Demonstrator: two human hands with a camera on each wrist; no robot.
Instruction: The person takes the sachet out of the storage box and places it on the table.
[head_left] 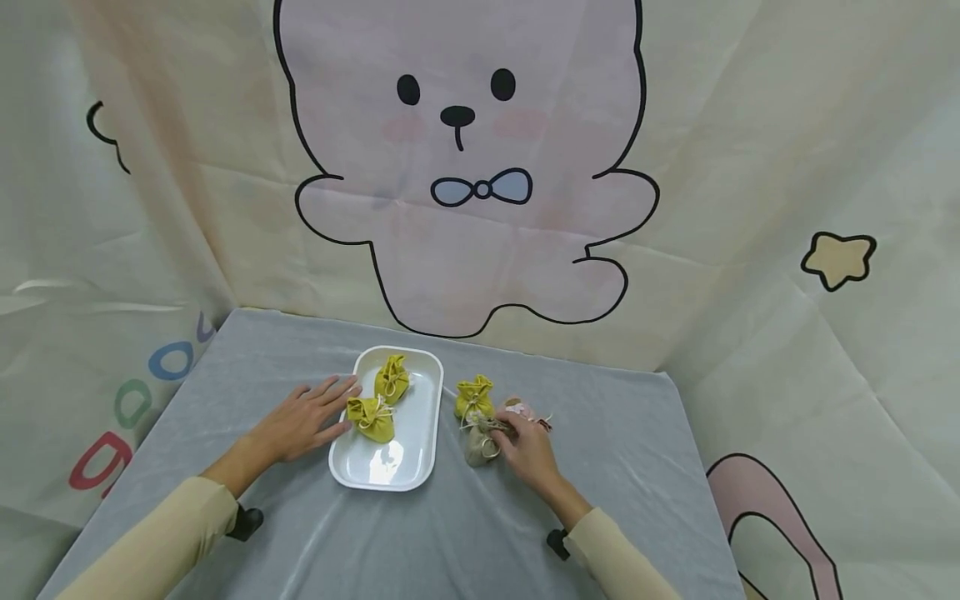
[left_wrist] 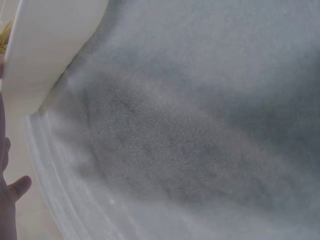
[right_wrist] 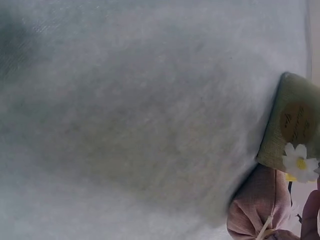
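Note:
My left hand (head_left: 307,421) lies along the left rim of a white tray (head_left: 423,433), fingers extended and the fingertips beside a yellow drawstring pouch (head_left: 372,419). A second yellow pouch (head_left: 392,380) sits farther back in the tray. To the tray's right, my right hand (head_left: 531,450) pinches the neck of a grey-green drawstring pouch (head_left: 480,446). In the right wrist view this pouch (right_wrist: 290,122) carries a round brown label and a white daisy. Behind that hand, partly covered, is a pink pouch (head_left: 517,406), also visible in the right wrist view below the grey-green one.
Another yellow pouch (head_left: 474,396) stands just behind the grey-green one. A grey cloth (head_left: 600,467) covers the table. At the table's back and sides hang pale printed curtains (head_left: 480,275) with cartoon figures.

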